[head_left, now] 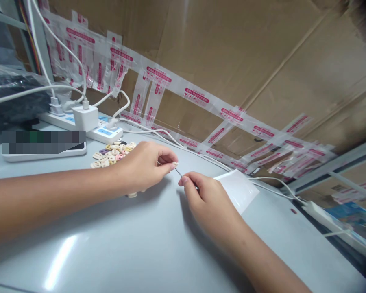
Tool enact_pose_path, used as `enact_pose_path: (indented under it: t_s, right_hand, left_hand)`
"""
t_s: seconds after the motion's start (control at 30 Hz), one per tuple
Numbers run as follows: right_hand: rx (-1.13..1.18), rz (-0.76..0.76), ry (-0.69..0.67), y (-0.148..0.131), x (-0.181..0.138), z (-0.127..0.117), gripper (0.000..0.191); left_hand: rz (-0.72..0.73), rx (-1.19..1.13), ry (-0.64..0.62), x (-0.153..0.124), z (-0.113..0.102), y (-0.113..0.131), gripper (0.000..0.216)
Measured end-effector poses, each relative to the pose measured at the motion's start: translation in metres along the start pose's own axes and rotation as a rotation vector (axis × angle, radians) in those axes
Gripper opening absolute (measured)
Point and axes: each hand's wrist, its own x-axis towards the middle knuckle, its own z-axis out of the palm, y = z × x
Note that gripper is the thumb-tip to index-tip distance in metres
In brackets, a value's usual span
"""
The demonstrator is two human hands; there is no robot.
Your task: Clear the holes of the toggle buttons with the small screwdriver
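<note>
My left hand (144, 169) pinches a small cream-coloured piece (175, 163) between thumb and fingertips. A thin metal rod (178, 173) is gripped in my right hand (208, 193), its far end reaching up to that piece. Whether the rod passes through the piece or only touches it, I cannot tell. Beyond my left wrist lies a pile of small flat pieces with holes (105, 158), mostly cream, with some pink, purple and dark ones. Another cream piece (132, 195) shows on the table just below my left hand, partly hidden by it.
A white packet (240, 189) lies beyond my right hand. At the back left are a power strip (105, 133) with a white adapter (85, 118) and cables, and a white-edged device (45, 154). Taped cardboard (195, 49) rises behind the table (125, 252). Another power strip (326, 215) is at right.
</note>
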Motion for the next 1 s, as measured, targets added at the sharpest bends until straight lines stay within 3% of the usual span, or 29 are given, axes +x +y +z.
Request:
enact_pose_path:
  t_s: [0.3, 0.43, 0.67, 0.83, 1.0]
  right_hand:
    - [-0.089, 0.01, 0.07, 0.0, 0.0, 0.001, 0.029]
    - [-0.052, 0.01, 0.04, 0.0, -0.001, -0.001, 0.029]
    - [0.029, 0.015, 0.002, 0.002, 0.0, -0.001, 0.029]
    - [0.064, 0.004, -0.044, 0.002, -0.002, -0.002, 0.029]
    - [0.087, 0.021, -0.101, 0.002, -0.003, -0.004, 0.027]
  left_hand:
    - [-0.053, -0.023, 0.017, 0.003, 0.001, -0.003, 0.01]
    - [-0.058, -0.038, 0.03, 0.006, 0.001, -0.009, 0.011]
    - [-0.154, -0.032, -0.116, 0.002, -0.003, -0.004, 0.021]
    - [-0.095, 0.041, -0.14, 0.0, 0.0, -0.003, 0.018]
    - [0.095, 0.186, -0.055, 0.002, 0.001, -0.008, 0.013]
